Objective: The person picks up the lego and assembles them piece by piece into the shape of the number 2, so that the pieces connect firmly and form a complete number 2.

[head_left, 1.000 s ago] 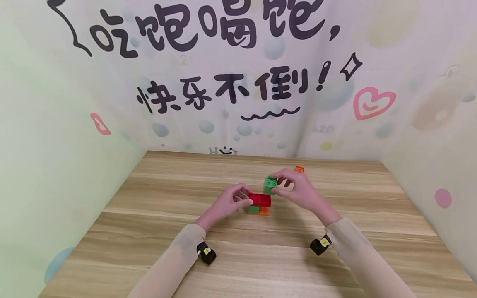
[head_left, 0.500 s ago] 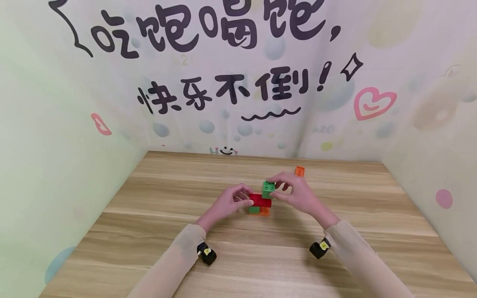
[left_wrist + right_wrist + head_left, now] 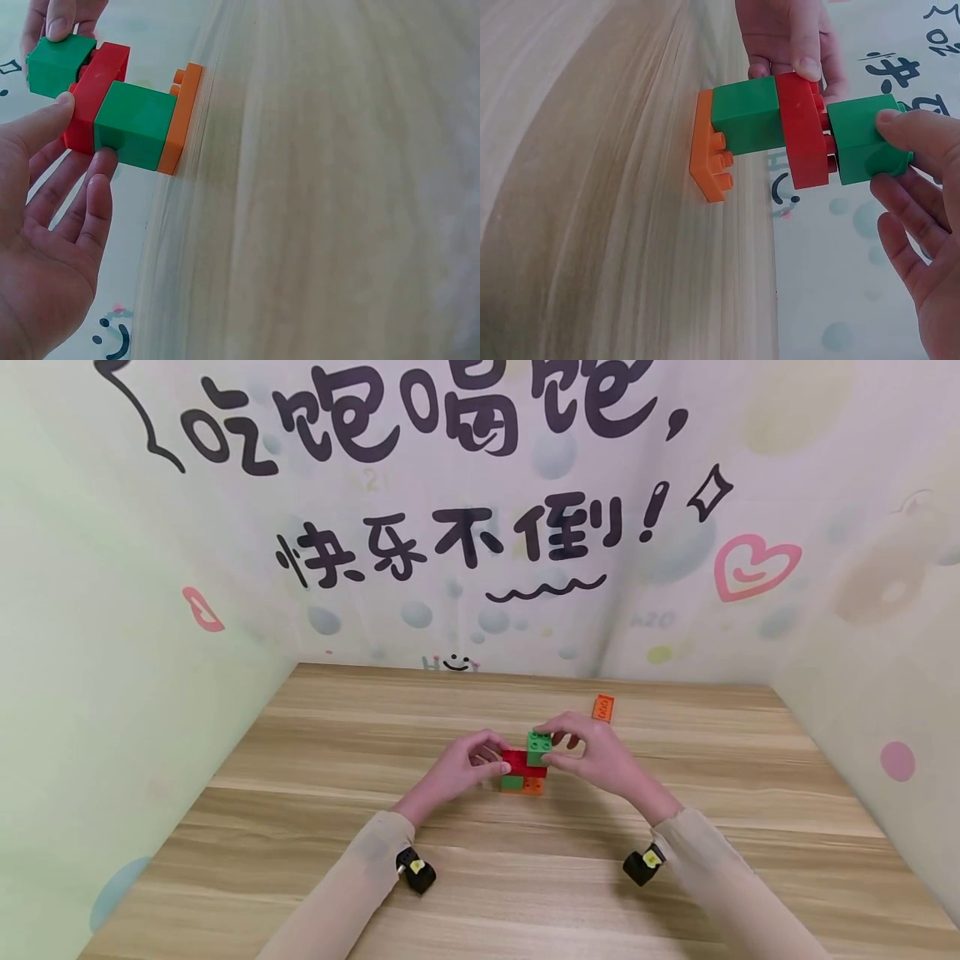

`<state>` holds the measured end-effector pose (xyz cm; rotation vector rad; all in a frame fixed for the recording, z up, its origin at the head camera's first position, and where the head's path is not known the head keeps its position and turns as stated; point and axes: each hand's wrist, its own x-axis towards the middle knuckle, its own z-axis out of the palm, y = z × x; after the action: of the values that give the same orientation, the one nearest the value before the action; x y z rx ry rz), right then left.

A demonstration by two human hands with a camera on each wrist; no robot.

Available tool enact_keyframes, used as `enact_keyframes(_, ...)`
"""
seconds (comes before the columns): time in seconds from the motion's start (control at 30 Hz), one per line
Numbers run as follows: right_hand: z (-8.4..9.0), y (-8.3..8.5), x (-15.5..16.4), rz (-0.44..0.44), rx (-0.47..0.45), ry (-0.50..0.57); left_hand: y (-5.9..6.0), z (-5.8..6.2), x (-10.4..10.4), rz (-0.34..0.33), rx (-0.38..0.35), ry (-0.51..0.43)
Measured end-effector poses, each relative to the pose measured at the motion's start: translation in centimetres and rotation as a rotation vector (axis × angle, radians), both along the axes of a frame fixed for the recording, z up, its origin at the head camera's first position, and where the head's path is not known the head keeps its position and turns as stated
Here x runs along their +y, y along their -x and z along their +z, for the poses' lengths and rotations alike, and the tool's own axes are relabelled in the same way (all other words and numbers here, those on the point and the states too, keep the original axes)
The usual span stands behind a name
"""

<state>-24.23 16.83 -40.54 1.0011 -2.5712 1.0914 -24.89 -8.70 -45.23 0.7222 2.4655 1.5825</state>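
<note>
In the head view a small stack of toy building bricks stands mid-table. At its bottom lies a flat orange brick (image 3: 703, 146), with a green brick (image 3: 746, 112) on one end of it. A red brick (image 3: 802, 131) lies across that green one and overhangs. My left hand (image 3: 467, 764) pinches the red brick's left end with thumb and fingers. My right hand (image 3: 596, 758) pinches a second green brick (image 3: 866, 139) over the red brick's right end. Red studs show in a narrow gap between these two in the right wrist view.
A loose orange brick (image 3: 603, 707) lies on the wooden table (image 3: 360, 710), behind my right hand. A printed white curtain (image 3: 420, 627) closes off the back and sides.
My right hand has brought the green brick down and slightly left onto the red brick's right end. The left hand has held its place. More of the loose orange brick shows.
</note>
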Motion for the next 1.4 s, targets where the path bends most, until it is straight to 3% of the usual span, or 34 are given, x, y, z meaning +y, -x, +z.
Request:
enact_keyframes(0.53,-0.25,-0.28,0.05,-0.003,-0.020,0.006,-0.04,0.01,-0.05,-0.011,0.008,-0.015)
enact_keyframes(0.83,-0.35,-0.16,-0.22,0.009,0.019,-0.008,0.08,-0.15,0.00,-0.002,-0.002,-0.015)
enact_keyframes(1.4,-0.24,-0.38,0.11,0.047,-0.024,0.037,-0.02,-0.08,0.02,-0.007,0.001,-0.026)
